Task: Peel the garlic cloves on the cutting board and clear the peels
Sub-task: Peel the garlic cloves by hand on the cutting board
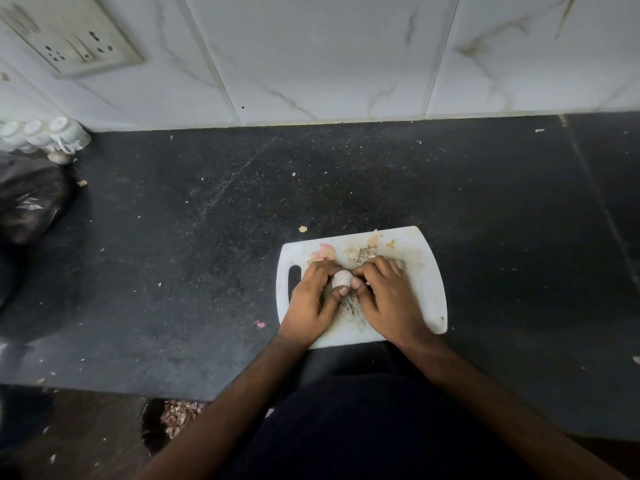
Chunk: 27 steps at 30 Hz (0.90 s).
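Pale, rounded garlic clove (pixel 340 279) pinched by curled fingers of left hand (pixel 311 303) and right hand (pixel 388 299), over white cutting board (pixel 424 289)

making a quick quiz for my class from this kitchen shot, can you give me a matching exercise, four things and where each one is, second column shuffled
Things:
1. garlic clove
2. cutting board
3. black plastic bag
4. wall socket

Places:
A. far left of the counter
B. on the tiled wall, upper left
C. pinched between the left hand and right hand
D. flat on the dark counter under both hands

Pairs: 1-C, 2-D, 3-A, 4-B
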Each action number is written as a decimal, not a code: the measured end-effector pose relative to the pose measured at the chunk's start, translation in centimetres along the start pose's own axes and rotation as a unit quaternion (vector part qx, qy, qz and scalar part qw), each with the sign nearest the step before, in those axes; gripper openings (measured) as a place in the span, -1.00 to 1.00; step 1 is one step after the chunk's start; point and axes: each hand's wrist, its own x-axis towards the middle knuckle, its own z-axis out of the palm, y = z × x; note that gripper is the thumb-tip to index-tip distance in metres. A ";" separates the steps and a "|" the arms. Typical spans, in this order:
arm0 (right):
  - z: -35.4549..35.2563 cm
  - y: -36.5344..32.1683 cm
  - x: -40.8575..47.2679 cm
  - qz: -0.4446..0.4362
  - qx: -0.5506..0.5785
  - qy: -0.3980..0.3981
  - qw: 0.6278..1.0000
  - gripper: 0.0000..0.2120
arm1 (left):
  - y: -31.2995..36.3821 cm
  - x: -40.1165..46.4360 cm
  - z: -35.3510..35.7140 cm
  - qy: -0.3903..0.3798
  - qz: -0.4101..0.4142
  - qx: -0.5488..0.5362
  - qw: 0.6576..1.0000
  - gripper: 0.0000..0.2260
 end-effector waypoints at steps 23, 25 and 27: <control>0.4 -0.1 -0.3 -0.041 -0.093 -0.006 0.995 -0.91 | 0.1 -0.1 0.4 -0.015 -0.011 0.040 0.999 -0.79; 0.4 0.2 -0.2 -0.011 -0.019 0.023 0.999 -0.88 | 0.0 -0.1 0.3 0.012 -0.017 0.033 0.999 -0.75; 0.4 0.6 -0.1 0.024 0.056 0.063 0.996 -0.87 | 0.0 -0.2 0.2 0.040 -0.022 0.032 0.998 -0.74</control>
